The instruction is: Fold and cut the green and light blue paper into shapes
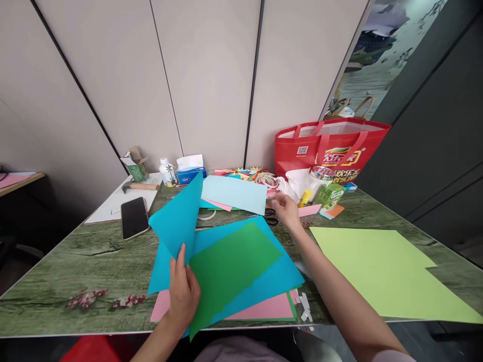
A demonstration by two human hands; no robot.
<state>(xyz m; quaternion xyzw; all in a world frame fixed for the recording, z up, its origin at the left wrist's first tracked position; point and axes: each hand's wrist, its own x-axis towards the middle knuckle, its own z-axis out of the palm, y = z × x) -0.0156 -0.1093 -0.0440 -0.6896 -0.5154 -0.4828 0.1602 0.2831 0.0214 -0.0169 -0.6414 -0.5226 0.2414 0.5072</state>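
My left hand (183, 287) holds a blue sheet of paper (177, 218), its fingers pressed on the sheet, which stands raised and bent. The thumb lies by the left edge of a green sheet with one ragged side (234, 266). That green sheet rests on another expanse of blue paper (271, 284), over pink paper (260, 309). My right hand (287, 208) is reached forward with its fingers pinched, by the right end of a pale blue sheet (236, 193). What they hold, if anything, is too small to make out. Black-handled scissors (270, 217) lie just below those fingers.
Lime-green paper (373, 271) covers the table's right. Behind stand a red bag (298, 153), a green carton (329, 195), a yellow glue stick (305, 198) and a blue tissue pack (190, 176). At left lie a phone (135, 217) and a hammer (141, 186). White scraps (305, 307) lie near the front edge.
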